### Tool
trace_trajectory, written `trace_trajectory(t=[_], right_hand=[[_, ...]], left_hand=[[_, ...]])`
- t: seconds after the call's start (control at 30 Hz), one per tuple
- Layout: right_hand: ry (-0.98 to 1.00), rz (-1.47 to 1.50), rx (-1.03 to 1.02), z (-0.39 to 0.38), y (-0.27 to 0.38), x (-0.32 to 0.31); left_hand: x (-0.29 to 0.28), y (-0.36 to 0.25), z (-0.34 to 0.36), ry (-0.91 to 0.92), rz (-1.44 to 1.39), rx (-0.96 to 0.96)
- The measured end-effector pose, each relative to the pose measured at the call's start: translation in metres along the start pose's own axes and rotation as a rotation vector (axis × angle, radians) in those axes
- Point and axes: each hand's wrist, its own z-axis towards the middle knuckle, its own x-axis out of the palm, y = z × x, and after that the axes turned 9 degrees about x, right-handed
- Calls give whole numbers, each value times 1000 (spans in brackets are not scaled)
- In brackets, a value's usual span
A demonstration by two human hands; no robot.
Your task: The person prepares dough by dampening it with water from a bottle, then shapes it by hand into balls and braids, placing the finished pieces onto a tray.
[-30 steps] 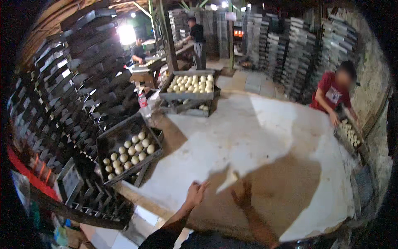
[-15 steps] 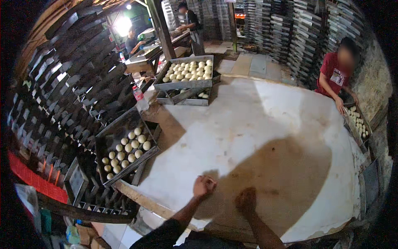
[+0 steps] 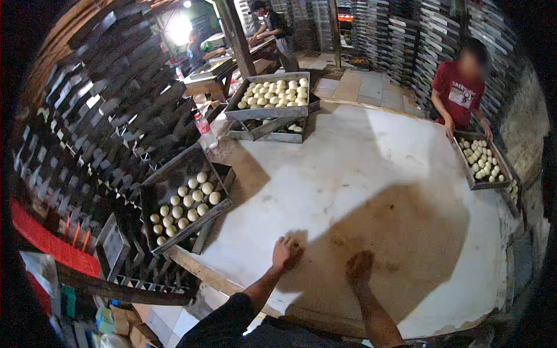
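Observation:
My left hand (image 3: 285, 253) is low over the white tabletop (image 3: 325, 153) near its front edge. Its fingers are bent and a little apart, with nothing visible in them. To its right, in the brown shadowed part of the surface, my right hand (image 3: 359, 268) has its fingers curled in. Shade hides whatever may be inside it. Left of my hands, a dark metal tray (image 3: 200, 225) leans at the table's edge with several round pale dough balls (image 3: 187, 200) in it.
At the far left corner stand stacked trays (image 3: 272, 111) of dough balls, with a red-labelled bottle (image 3: 205, 131) beside them. A co-worker in a red shirt (image 3: 457, 90) grips a dough-ball tray (image 3: 488, 184) at the right edge. Tall stacks of trays (image 3: 110, 133) line the left.
The co-worker has lifted a tray of dough balls at the right edge and brought it onto the table corner. My hands stay low over the table, and my left fingers look less curled.

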Motion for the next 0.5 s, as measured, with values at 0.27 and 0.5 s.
trace_trajectory(t=[0.27, 0.5], right_hand=[[107, -82, 79, 2, -51, -14], [79, -10, 533, 25, 61, 25]], left_hand=[[-38, 83, -39, -102, 219, 142], [-3, 62, -12, 96, -188, 140]])
